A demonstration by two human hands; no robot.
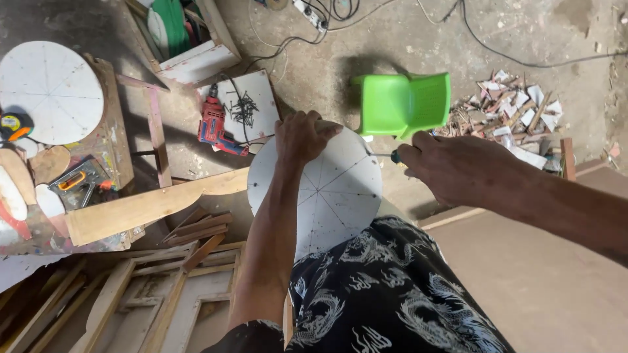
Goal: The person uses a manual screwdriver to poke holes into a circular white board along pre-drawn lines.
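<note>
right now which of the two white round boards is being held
The white round board with pencilled spoke lines resting on the person's lap: the left hand grips its far edge. The other white round board lies untouched on the workbench at far left.

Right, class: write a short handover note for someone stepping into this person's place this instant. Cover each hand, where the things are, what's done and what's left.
Left hand: gripping the far edge of the white round board, steadying it over the lap.
Right hand: closed on a screwdriver, tip at the board's right rim.
Nearby: red drill and loose screws on a white panel on the floor; green plastic chair beyond.
Done: board marked with radial lines; dark dots near its rim, screws or holes, unclear.
Left: cannot tell from this view.
</note>
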